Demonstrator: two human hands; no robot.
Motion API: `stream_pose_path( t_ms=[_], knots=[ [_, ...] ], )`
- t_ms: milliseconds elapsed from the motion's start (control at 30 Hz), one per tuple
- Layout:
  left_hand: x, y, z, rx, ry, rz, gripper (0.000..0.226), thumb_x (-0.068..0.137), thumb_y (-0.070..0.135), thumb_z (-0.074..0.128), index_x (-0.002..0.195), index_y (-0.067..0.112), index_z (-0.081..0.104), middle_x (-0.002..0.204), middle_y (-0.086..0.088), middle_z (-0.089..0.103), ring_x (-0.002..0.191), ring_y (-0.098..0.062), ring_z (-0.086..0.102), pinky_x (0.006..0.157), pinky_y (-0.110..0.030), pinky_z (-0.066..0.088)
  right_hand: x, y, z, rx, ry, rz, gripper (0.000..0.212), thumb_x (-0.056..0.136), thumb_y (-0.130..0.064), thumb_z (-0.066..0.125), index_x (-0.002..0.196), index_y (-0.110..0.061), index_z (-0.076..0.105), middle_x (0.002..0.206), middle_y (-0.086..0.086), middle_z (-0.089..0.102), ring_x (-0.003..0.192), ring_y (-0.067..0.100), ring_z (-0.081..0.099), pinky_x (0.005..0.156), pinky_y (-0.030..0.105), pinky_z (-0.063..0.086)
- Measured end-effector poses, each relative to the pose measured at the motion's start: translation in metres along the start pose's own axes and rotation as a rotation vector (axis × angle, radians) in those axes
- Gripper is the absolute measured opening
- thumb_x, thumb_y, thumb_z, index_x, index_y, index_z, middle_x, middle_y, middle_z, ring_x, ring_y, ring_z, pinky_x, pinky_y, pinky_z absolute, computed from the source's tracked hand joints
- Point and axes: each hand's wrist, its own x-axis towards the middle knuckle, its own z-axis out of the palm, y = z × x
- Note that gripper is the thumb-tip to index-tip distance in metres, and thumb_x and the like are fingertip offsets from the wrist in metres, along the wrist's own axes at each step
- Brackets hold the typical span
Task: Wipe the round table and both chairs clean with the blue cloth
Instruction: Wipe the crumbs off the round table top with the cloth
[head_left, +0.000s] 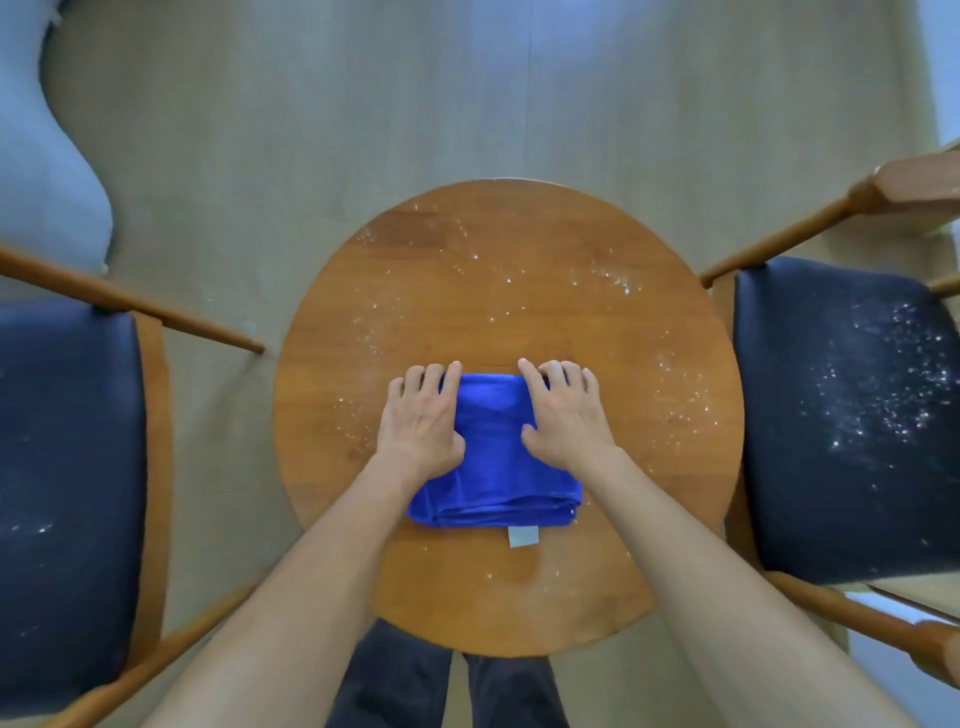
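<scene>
A folded blue cloth (493, 467) with a small white label lies near the middle of the round wooden table (509, 244), which is speckled with white crumbs. My left hand (423, 415) presses flat on the cloth's left side, fingers reaching over its far edge. On the cloth's right side my right hand (563, 413) lies flat in the same way. A wooden chair with a dark seat (67, 493) stands on the left, with a few white specks. The right chair's dark seat (852, 415) carries many white crumbs.
Pale wood-look floor (311, 130) surrounds the table. A light blue-grey rounded object (47, 156) sits at the far left. My dark trouser legs (447, 691) show under the table's near edge. The chairs' wooden arms (779, 244) angle toward the table.
</scene>
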Motion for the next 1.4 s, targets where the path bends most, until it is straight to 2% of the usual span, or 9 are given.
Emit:
stream_pose_path(
  t_ms=[67,167,433,700,833,967,1200,1300,1400],
  knots=[
    [0.005,0.004,-0.001,-0.012,0.019,-0.017,0.060,0.076,0.027,0.054,0.132,0.013,0.038,0.124,-0.006,0.040,0.114,-0.028,0.036,0.094,-0.035,0.030,0.003,0.000,0.005,-0.035,0.136,-0.030,0.047,0.057,-0.016,0.075,0.103,-0.011,0.064,0.095,0.010,0.054,0.088,0.031,0.052,0.078,0.042,0.043],
    [0.003,0.007,0.000,-0.080,0.074,-0.007,0.030,0.070,0.020,0.061,0.097,0.014,0.049,0.110,-0.007,0.041,0.104,-0.029,0.038,0.086,-0.034,0.031,-0.004,0.002,0.007,0.000,0.242,-0.111,0.027,0.050,-0.007,0.070,0.069,-0.011,0.052,0.080,0.007,0.048,0.073,0.028,0.046,0.063,0.037,0.040],
    [-0.033,0.011,0.016,-0.104,0.500,0.107,0.037,0.051,-0.012,0.049,0.083,0.008,0.053,0.085,-0.010,0.056,0.075,-0.030,0.050,0.074,-0.037,0.039,-0.037,0.006,0.000,0.131,0.474,-0.196,0.028,0.050,0.004,0.053,0.075,-0.008,0.051,0.073,0.006,0.050,0.064,0.028,0.047,0.055,0.033,0.039],
    [-0.073,0.007,0.031,-0.220,0.400,0.222,0.021,0.057,0.014,0.044,0.072,0.008,0.056,0.093,-0.010,0.060,0.081,-0.031,0.053,0.075,-0.040,0.040,-0.082,-0.001,0.026,0.117,0.388,-0.368,0.014,0.077,-0.024,0.061,0.076,-0.010,0.060,0.104,0.011,0.062,0.093,0.034,0.058,0.076,0.039,0.042],
    [-0.068,0.002,0.022,-0.316,0.460,0.047,0.024,0.062,0.012,0.040,0.076,0.006,0.059,0.092,-0.011,0.058,0.081,-0.030,0.051,0.069,-0.036,0.036,-0.051,-0.001,0.029,0.113,0.307,-0.513,0.051,0.080,-0.028,0.060,0.131,-0.026,0.055,0.148,0.011,0.043,0.135,0.037,0.038,0.110,0.052,0.031],
    [-0.070,-0.010,0.022,-0.329,0.481,-0.072,0.027,0.061,0.014,0.037,0.076,0.008,0.059,0.092,-0.008,0.057,0.079,-0.029,0.050,0.065,-0.036,0.035,-0.039,-0.005,0.046,0.019,0.207,-0.586,0.067,0.080,-0.041,0.060,0.143,-0.036,0.039,0.152,0.012,0.037,0.126,0.036,0.047,0.098,0.047,0.044],
    [-0.074,-0.016,0.025,-0.370,0.473,-0.158,0.025,0.055,0.009,0.049,0.078,0.009,0.059,0.093,-0.004,0.054,0.085,-0.025,0.048,0.070,-0.032,0.033,-0.045,-0.038,0.056,0.061,0.385,-0.014,0.048,0.081,-0.033,0.055,0.122,-0.010,0.062,0.122,0.021,0.060,0.077,0.031,0.057,0.059,0.035,0.045],
    [-0.072,-0.012,0.025,-0.390,0.466,-0.169,0.025,0.059,0.014,0.044,0.079,0.009,0.060,0.093,-0.004,0.053,0.085,-0.024,0.048,0.070,-0.033,0.036,-0.039,-0.045,0.050,0.150,0.360,0.216,0.054,0.081,-0.041,0.049,0.121,-0.007,0.061,0.131,0.022,0.055,0.100,0.037,0.060,0.073,0.042,0.050],
    [-0.071,-0.006,0.025,-0.418,0.450,-0.172,0.030,0.063,0.022,0.037,0.080,0.010,0.059,0.094,-0.003,0.053,0.085,-0.024,0.048,0.071,-0.036,0.038,-0.040,-0.044,0.062,0.073,0.377,0.048,0.071,0.083,-0.057,0.050,0.141,-0.016,0.047,0.150,0.022,0.037,0.133,0.042,0.042,0.100,0.056,0.041]
  ],
)
